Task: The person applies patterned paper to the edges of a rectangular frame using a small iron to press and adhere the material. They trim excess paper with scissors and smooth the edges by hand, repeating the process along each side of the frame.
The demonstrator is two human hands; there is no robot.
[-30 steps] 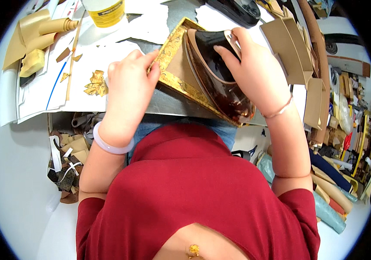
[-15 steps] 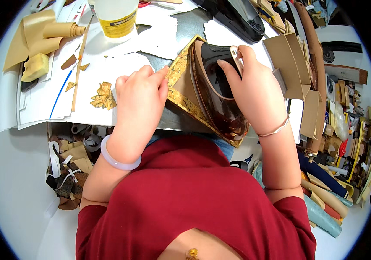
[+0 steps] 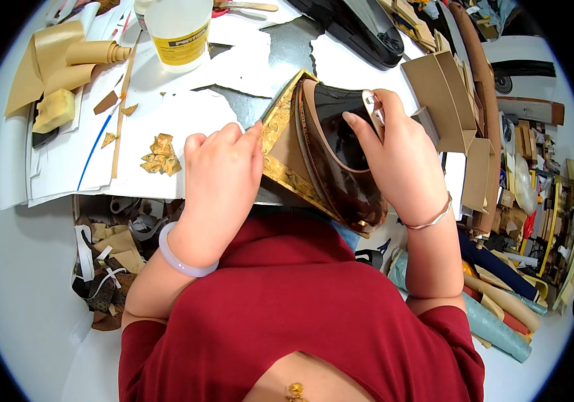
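A: where's the brown leather piece (image 3: 330, 157)?

B: just below the glue bottle (image 3: 178, 30), held up between both hands. Left hand (image 3: 223, 177) pinches its gold-trimmed edge, right hand (image 3: 397, 157) fingers curl around the far side.

Glue bottle (image 3: 178, 30) top cut off

both forearms rise from the lower edge, elbows bent. the left hand (image 3: 223, 171) lies knuckles up, fingers curled forward. the right hand (image 3: 394, 151) is raised, fingers curved in a closed grip.
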